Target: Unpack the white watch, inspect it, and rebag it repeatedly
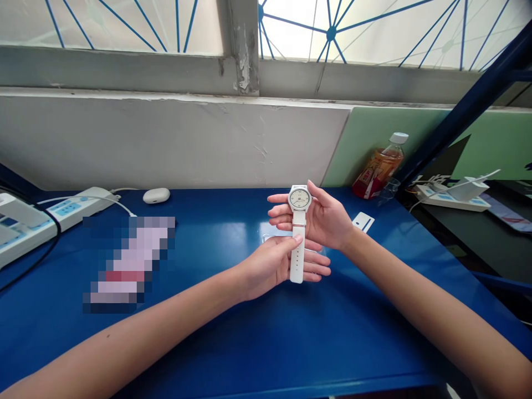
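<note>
A white wristwatch [299, 221] with a round pale dial is held upright above the blue table [249, 343]. My right hand [324, 219] grips the watch case from behind, thumb at its right edge and fingers curled past its left. My left hand [274, 263] pinches the lower strap between thumb and fingers, with the strap end hanging just below them. A clear plastic piece lies on the table under my hands, mostly hidden.
A white earbud case [156, 195] and a white power strip [50, 219] with cables lie at the left. A blurred-out patch [128, 263] covers something beside them. A bottle of amber drink [380, 166], a small white card [363, 221] and another power strip [451, 197] are at the right.
</note>
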Demonstrator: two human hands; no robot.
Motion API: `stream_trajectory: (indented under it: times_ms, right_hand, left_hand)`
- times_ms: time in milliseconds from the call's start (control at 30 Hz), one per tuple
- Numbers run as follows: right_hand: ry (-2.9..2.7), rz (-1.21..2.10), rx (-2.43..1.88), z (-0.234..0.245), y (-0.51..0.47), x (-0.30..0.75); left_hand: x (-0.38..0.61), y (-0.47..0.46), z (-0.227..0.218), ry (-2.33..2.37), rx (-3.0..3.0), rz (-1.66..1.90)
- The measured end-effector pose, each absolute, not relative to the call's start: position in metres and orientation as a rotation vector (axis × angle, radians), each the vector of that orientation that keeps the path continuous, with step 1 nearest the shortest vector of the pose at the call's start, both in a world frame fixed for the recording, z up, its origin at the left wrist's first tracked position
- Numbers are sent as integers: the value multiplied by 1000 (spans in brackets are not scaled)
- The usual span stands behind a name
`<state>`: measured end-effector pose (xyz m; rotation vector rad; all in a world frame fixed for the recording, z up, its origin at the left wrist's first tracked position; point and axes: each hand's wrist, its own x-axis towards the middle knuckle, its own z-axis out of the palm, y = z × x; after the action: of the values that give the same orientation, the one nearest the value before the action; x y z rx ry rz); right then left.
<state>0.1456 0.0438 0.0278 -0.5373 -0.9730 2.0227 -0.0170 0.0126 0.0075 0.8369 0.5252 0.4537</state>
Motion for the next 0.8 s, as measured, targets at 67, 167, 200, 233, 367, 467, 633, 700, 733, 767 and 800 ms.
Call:
stream_trajectory:
  times_ms: [67,167,200,233,367,467,633,700,733,767,800]
  right_hand:
    - [-953,2023,-531,29,44,146]
    - [-936,2025,-517,29,44,146]
    - [-937,2026,-511,29,44,146]
    - [-942,2026,-505,29,44,146]
    - [-981,2010,-507,28,45,146]
    - [-1007,1993,-535,27,45,146]
    - [-1027,1983,-540,28,44,146]
    - [-1030,1981,-551,29,43,146]
    - [-1032,1980,-559,29,43,146]
    - [-1033,1978,-567,29,43,146]
    - [-1033,1976,-571,30,43,146]
  left_hand:
    - [-17,12,9,522,836,447]
    - [-17,12,9,528,841,433]
    - [-17,12,8,533,845,431]
    - [-17,12,8,541,850,429]
    - [-16,13,7,596,856,443]
    - [-15,13,8,637,842,469]
    - [-15,12,8,650,845,478]
    - [-15,13,6,635,846,484]
    - [-15,13,6,627,847,486]
    - [-15,13,5,620,848,488]
    - [-15,13,5,618,849,489]
